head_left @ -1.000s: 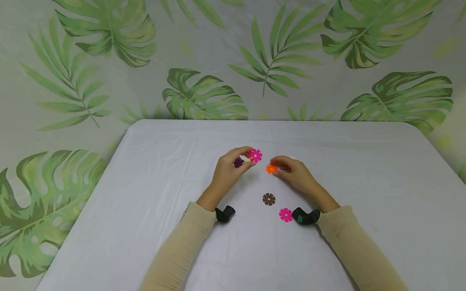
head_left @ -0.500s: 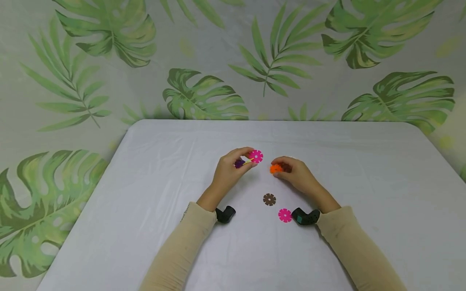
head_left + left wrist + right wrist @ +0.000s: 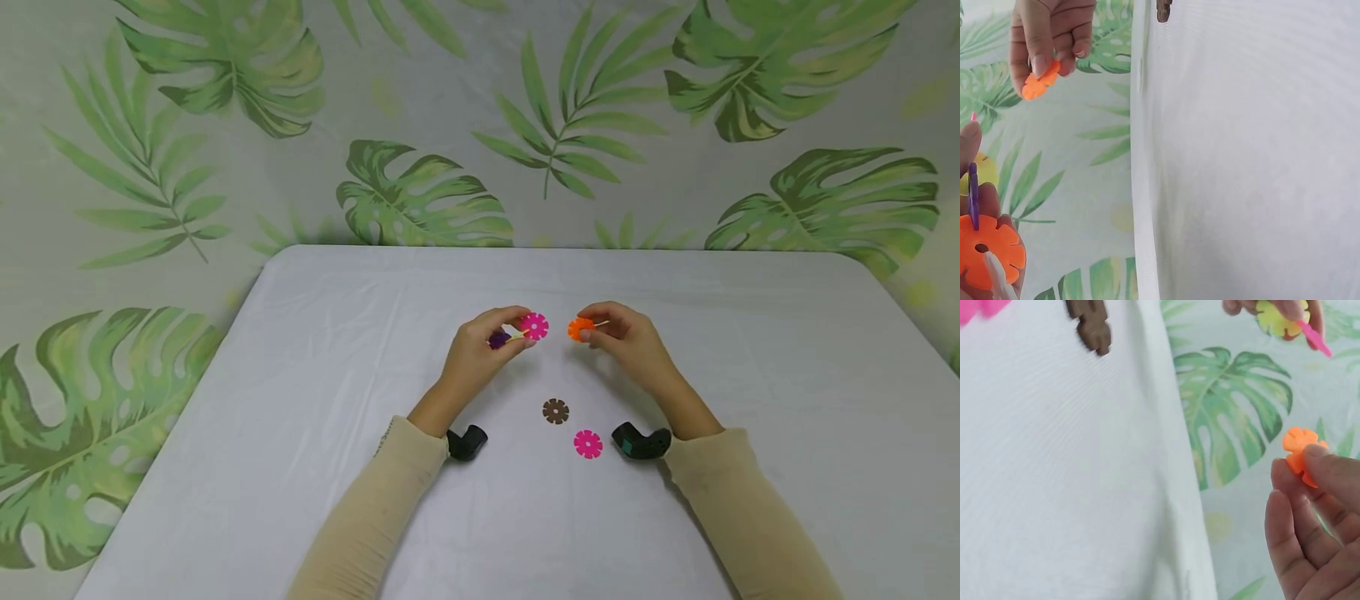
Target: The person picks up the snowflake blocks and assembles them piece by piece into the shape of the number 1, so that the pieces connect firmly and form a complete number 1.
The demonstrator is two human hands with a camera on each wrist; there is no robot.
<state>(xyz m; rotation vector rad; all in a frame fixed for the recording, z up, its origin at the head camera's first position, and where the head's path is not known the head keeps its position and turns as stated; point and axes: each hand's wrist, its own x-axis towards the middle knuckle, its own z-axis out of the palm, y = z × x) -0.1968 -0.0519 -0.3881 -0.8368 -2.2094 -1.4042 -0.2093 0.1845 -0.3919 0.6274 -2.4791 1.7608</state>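
My left hand (image 3: 472,354) grips a joined string of notched, flower-shaped plastic discs above the table. A pink disc (image 3: 536,326) faces outward at its right end, with a purple disc (image 3: 498,339) behind. In the left wrist view the string also shows a yellow disc (image 3: 985,178), an orange disc (image 3: 1009,253) and a white piece (image 3: 999,278). Just to the right, apart from the string, my right hand (image 3: 637,350) pinches another orange disc (image 3: 577,329) between thumb and fingers. Those fingers partly hide it.
On the white-covered table (image 3: 315,350) lie a loose brown disc (image 3: 556,411) and a loose pink disc (image 3: 588,444), nearer than both hands. Black wrist cameras (image 3: 641,442) sit at the wrists. A leaf-patterned backdrop (image 3: 420,192) hangs behind the table's far edge.
My right hand has moved away to the right and farther back with the orange disc, which has turned in its fingers. My left hand has shifted slightly right. The loose discs lie about where they were.
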